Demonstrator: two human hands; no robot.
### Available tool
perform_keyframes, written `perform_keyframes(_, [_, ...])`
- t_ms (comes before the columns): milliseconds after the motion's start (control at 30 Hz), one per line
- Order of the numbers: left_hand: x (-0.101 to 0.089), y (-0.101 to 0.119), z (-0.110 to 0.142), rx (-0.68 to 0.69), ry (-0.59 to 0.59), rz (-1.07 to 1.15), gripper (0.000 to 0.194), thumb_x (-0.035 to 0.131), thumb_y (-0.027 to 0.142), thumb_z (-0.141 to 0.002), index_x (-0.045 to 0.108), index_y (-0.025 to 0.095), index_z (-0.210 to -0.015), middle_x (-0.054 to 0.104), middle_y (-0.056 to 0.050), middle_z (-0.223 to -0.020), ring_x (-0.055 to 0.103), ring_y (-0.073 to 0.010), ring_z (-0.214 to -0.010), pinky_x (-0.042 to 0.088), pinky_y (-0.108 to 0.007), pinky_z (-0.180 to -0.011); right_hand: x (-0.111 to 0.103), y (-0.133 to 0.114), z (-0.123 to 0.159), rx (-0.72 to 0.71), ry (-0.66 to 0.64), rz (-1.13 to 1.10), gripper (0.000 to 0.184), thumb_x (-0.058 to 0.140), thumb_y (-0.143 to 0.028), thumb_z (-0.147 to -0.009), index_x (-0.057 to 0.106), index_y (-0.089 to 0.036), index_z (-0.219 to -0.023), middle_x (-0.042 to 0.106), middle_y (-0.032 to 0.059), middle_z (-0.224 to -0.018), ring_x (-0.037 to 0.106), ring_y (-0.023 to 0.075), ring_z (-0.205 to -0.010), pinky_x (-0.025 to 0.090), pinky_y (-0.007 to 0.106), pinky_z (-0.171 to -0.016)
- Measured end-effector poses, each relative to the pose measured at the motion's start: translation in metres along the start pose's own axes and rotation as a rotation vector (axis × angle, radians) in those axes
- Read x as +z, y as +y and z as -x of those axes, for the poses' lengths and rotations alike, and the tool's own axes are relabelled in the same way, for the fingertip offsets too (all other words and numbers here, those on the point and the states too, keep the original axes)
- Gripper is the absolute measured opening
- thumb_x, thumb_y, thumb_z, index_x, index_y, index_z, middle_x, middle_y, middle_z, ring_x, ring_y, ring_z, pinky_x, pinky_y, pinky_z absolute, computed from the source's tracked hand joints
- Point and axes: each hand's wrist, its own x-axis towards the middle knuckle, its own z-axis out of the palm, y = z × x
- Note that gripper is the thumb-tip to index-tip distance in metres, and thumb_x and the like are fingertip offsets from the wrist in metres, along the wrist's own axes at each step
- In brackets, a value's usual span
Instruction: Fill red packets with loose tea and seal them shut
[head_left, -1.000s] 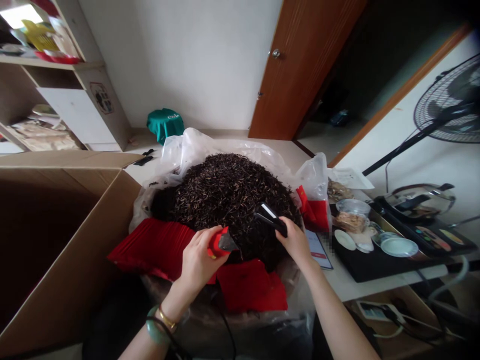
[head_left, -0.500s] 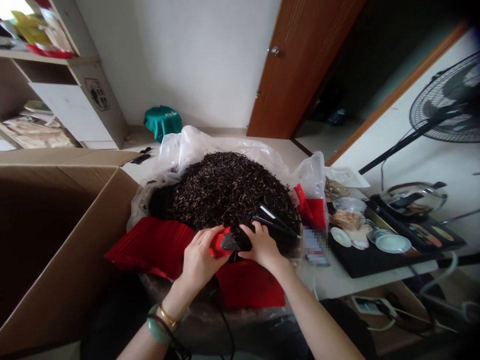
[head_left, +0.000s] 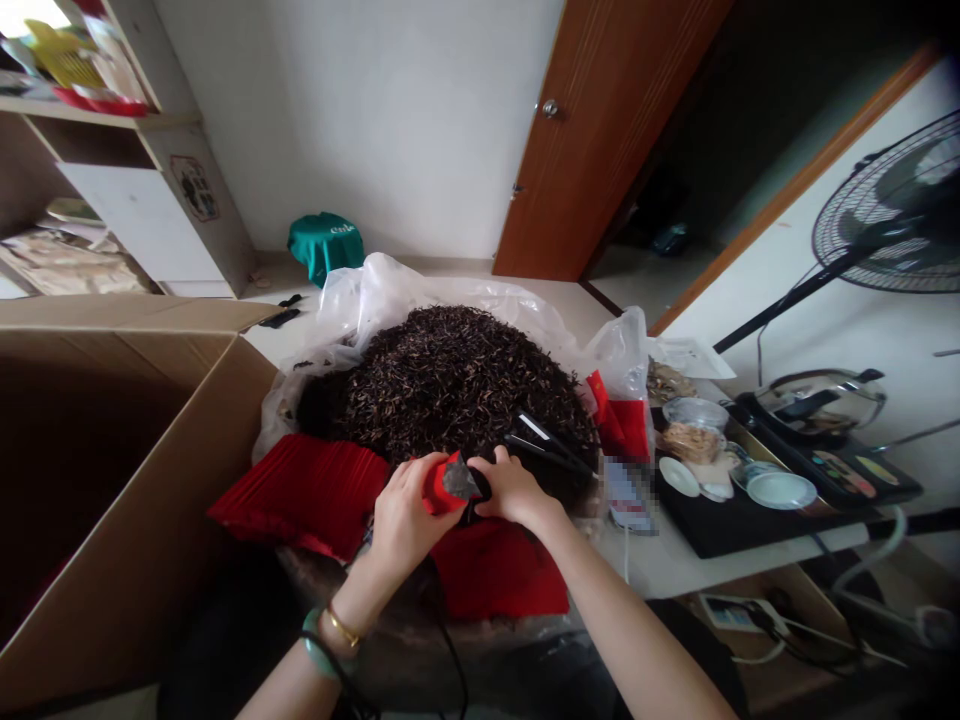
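My left hand (head_left: 409, 505) is wrapped round a small red pouch (head_left: 441, 487) with a silvery-grey inner face (head_left: 459, 478) turned up. Close against it on the right, my right hand (head_left: 510, 487) has its fingers curled at a dark object (head_left: 478, 487), whose kind I cannot make out. Both hands are over the near edge of a big heap of dark, twisted dried leaves (head_left: 457, 370), which look like tea. Just beyond my right hand lies a black clamp-like tool with long arms (head_left: 551, 440). Flat red pouches (head_left: 499, 570) lie below my hands.
A clear plastic bag (head_left: 375, 285) surrounds the heap. At the left stand a row of red pouches (head_left: 300, 490) and an open cardboard box (head_left: 202, 430). More red packets (head_left: 628, 425) lie at the right. A side table holds a black tray (head_left: 720, 530), a tub (head_left: 694, 430) and small dishes.
My right hand has shifted slightly left and its fingers have closed in. The pouch in my left hand has turned a little, with its silvery face tipped more upright.
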Motion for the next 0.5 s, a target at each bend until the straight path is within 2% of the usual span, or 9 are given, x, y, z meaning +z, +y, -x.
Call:
perform_keyframes(133, [0.002,-0.001,0.000,-0.025,0.022,0.008,0.048,0.074,0.022,-0.065,0.056,0.022,-0.109,0.069,-0.004,-0.099,0.064,-0.0216,-0.090,0.053,-0.033,-0.080,0.000,0.009,-0.002,-0.071,0.032,-0.070,0.037,0.075,-0.012,-0.058,0.065,-0.023,-0.092,0.050,0.0026,-0.093,0.054,0.0154,-0.074,0.042,0.026,-0.067])
perform_keyframes(233, [0.003,-0.003,-0.001,-0.020,0.033,0.006,0.052,0.074,0.022,-0.065,0.055,0.022,-0.113,0.068,-0.005,-0.102,0.063,-0.0221,-0.092,0.052,-0.034,-0.082,-0.008,0.018,-0.004,-0.115,0.095,-0.128,0.033,0.069,-0.011,-0.061,0.063,-0.021,-0.091,0.053,0.0009,-0.090,0.055,0.0148,-0.077,0.043,0.025,-0.071])
perform_keyframes(400, [0.005,-0.004,-0.003,-0.018,0.053,0.003,0.050,0.074,0.025,-0.068,0.055,0.022,-0.114,0.066,-0.006,-0.103,0.061,-0.0229,-0.093,0.051,-0.036,-0.083,-0.036,0.028,-0.006,-0.213,0.182,-0.405,0.026,0.061,-0.015,-0.068,0.059,-0.020,-0.093,0.062,-0.0014,-0.087,0.058,0.0163,-0.083,0.044,0.028,-0.077])
perform_keyframes(500, [0.005,-0.003,-0.004,-0.047,0.045,-0.008,0.049,0.074,0.026,-0.068,0.056,0.022,-0.114,0.066,-0.005,-0.102,0.060,-0.0232,-0.093,0.051,-0.037,-0.083,-0.060,0.020,0.002,-0.292,0.227,-0.578,0.025,0.063,-0.023,-0.069,0.058,-0.020,-0.093,0.063,-0.0009,-0.090,0.058,0.0164,-0.086,0.044,0.029,-0.080])
